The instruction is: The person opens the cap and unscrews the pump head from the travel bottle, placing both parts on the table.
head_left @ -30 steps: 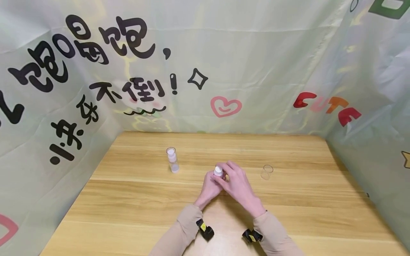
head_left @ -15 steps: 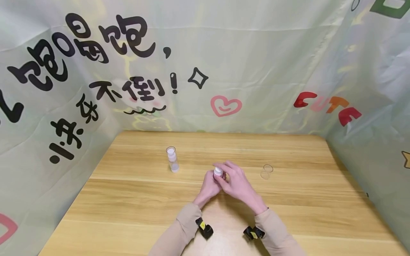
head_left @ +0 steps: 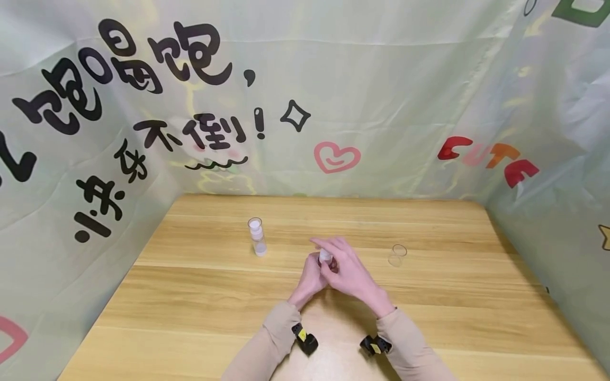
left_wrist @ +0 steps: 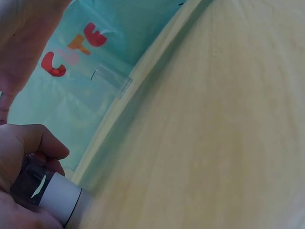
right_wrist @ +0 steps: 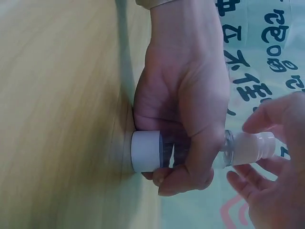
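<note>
My left hand [head_left: 312,275] wraps its fingers round the clear body of a small pump bottle [right_wrist: 167,150], above the table. The white base [left_wrist: 61,198] of this bottle sticks out below that hand. At the top, my right hand [head_left: 351,272] pinches the white collar [right_wrist: 248,147] between thumb and fingers; its index finger reaches over the top in the head view. A second pump bottle [head_left: 258,243], clear with white parts, stands upright to the left. To the right of my hands stands a clear, hollow cap [head_left: 397,255], also visible in the left wrist view.
The wooden table [head_left: 200,296] carries these things. Printed fabric walls [head_left: 381,90] enclose its back and sides. A black wrist camera [head_left: 305,340] sits on the left sleeve, another wrist camera [head_left: 375,346] on the right.
My right hand's fingers have shifted slightly leftward and up over the bottle top, index finger straighter. The left hand keeps its grip in nearly the same place. The standing bottle and cap stay put.
</note>
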A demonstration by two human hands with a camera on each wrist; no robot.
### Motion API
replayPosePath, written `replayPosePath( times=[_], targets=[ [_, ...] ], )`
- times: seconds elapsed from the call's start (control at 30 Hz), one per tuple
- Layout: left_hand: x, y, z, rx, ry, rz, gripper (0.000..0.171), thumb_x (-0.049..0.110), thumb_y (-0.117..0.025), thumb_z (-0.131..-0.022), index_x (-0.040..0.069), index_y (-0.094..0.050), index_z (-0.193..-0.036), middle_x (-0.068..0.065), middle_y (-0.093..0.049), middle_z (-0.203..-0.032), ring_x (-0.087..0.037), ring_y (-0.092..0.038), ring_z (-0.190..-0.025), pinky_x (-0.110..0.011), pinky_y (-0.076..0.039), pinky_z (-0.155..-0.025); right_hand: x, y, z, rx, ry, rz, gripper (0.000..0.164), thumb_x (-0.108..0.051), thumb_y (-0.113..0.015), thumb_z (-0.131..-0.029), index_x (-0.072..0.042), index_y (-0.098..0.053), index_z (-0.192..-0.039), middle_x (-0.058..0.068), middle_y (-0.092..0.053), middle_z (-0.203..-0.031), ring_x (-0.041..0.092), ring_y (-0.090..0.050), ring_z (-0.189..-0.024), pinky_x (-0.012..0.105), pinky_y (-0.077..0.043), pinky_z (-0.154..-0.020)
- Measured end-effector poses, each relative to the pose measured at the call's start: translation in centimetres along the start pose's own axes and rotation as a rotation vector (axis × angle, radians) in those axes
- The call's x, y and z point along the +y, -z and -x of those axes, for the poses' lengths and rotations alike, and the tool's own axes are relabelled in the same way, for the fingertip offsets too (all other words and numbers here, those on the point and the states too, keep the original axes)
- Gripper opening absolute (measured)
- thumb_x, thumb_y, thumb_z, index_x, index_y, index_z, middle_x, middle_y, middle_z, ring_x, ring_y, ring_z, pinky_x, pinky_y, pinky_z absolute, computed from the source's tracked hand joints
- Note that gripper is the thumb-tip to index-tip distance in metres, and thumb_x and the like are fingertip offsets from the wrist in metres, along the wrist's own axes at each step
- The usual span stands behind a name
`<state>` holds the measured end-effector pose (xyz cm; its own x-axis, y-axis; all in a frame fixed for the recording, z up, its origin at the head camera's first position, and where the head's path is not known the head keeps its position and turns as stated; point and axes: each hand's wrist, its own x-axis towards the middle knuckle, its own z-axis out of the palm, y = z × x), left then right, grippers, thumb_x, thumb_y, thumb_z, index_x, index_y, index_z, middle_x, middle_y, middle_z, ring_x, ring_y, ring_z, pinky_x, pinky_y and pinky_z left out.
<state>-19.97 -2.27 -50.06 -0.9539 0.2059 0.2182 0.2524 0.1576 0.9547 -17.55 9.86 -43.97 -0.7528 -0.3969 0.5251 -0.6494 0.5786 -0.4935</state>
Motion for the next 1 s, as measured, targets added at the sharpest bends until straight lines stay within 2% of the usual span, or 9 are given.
replayPosePath(
  times=[0.07, 0.17, 0.27, 0.37, 0.43, 0.57, 0.67, 0.77, 1.0],
  targets=[
    [0.9, 0.2, 0.2, -0.012, 0.004, -0.001, 0.008, -0.009, -0.061, -0.078, -0.012, -0.063, -0.085, -0.023, -0.066, -0.078, 0.001, -0.051, -0.069, -0.016, -0.048, -0.07, 0.0, 0.1, 0.1, -0.03, -0.046, -0.005, 0.06, -0.012, -0.073, -0.084, -0.011, -0.056, -0.141, 0.015, -0.063, -0.125, 0.03, -0.056, -0.117, 0.05, -0.054, -0.095],
    [2.4, 0.5, 0.7, -0.029, 0.001, -0.013, 0.006, -0.009, -0.059, -0.081, -0.014, -0.062, -0.081, -0.026, -0.065, -0.078, 0.001, -0.05, -0.068, -0.017, -0.047, -0.071, 0.0, 0.1, 0.1, -0.024, -0.09, 0.058, 0.061, -0.024, -0.077, -0.086, -0.012, -0.056, -0.142, 0.012, -0.064, -0.118, 0.026, -0.055, -0.111, 0.04, -0.054, -0.088],
    [3.7, 0.9, 1.1, -0.042, -0.017, 0.002, 0.006, -0.01, -0.056, -0.079, -0.014, -0.06, -0.078, -0.028, -0.062, -0.075, 0.003, -0.049, -0.066, -0.016, -0.046, -0.069, 0.0, 0.2, 0.1, -0.007, -0.078, 0.079, 0.058, -0.021, -0.078, -0.086, -0.01, -0.058, -0.139, 0.01, -0.067, -0.109, 0.023, -0.055, -0.102, 0.037, -0.052, -0.082],
    [3.4, 0.9, 1.1, -0.048, -0.042, 0.01, 0.005, -0.011, -0.055, -0.077, -0.014, -0.059, -0.076, -0.026, -0.059, -0.071, 0.004, -0.048, -0.064, -0.015, -0.044, -0.067, 0.0, 0.3, 0.1, -0.016, -0.067, 0.037, 0.059, -0.014, -0.075, -0.084, -0.012, -0.057, -0.14, 0.012, -0.068, -0.115, 0.026, -0.056, -0.108, 0.045, -0.053, -0.088],
    [3.9, 1.0, 1.2, -0.061, -0.046, 0.009, 0.005, -0.012, -0.054, -0.077, -0.015, -0.058, -0.076, -0.03, -0.059, -0.072, 0.004, -0.048, -0.064, -0.015, -0.044, -0.068, -0.1, 0.4, 0.1, -0.023, -0.076, 0.02, 0.062, -0.016, -0.074, -0.084, -0.013, -0.055, -0.142, 0.012, -0.066, -0.119, 0.026, -0.055, -0.111, 0.048, -0.052, -0.091],
    [4.2, 0.9, 1.3, -0.051, -0.02, 0.031, 0.007, -0.01, -0.056, -0.081, -0.015, -0.059, -0.077, -0.03, -0.06, -0.075, 0.004, -0.048, -0.065, -0.016, -0.044, -0.069, -0.1, 0.4, 0.1, -0.006, -0.087, 0.08, 0.061, -0.027, -0.078, -0.086, -0.014, -0.056, -0.142, 0.01, -0.066, -0.115, 0.023, -0.054, -0.106, 0.04, -0.05, -0.087],
    [4.2, 0.9, 1.3, -0.033, -0.031, 0.01, 0.007, -0.009, -0.058, -0.081, -0.015, -0.06, -0.077, -0.027, -0.062, -0.074, 0.004, -0.049, -0.066, -0.016, -0.045, -0.069, 0.0, 0.3, 0.1, 0.015, -0.064, 0.089, 0.058, -0.023, -0.078, -0.085, -0.011, -0.059, -0.138, 0.01, -0.069, -0.109, 0.023, -0.055, -0.1, 0.039, -0.05, -0.083],
    [4.2, 0.9, 1.3, -0.039, -0.051, -0.001, 0.005, -0.012, -0.057, -0.079, -0.016, -0.058, -0.076, -0.027, -0.059, -0.071, 0.003, -0.047, -0.065, -0.016, -0.044, -0.068, 0.0, 0.2, 0.1, 0.015, -0.05, 0.06, 0.061, -0.017, -0.077, -0.082, -0.012, -0.058, -0.14, 0.011, -0.068, -0.112, 0.025, -0.056, -0.104, 0.041, -0.051, -0.087],
    [4.1, 1.0, 1.2, -0.056, -0.025, 0.027, 0.006, -0.011, -0.055, -0.08, -0.015, -0.059, -0.077, -0.025, -0.06, -0.073, 0.003, -0.048, -0.066, -0.015, -0.044, -0.069, 0.0, 0.1, 0.2, 0.016, -0.07, 0.11, 0.059, -0.027, -0.077, -0.086, -0.014, -0.058, -0.14, 0.007, -0.066, -0.103, 0.022, -0.054, -0.101, 0.039, -0.048, -0.085]
  ],
)
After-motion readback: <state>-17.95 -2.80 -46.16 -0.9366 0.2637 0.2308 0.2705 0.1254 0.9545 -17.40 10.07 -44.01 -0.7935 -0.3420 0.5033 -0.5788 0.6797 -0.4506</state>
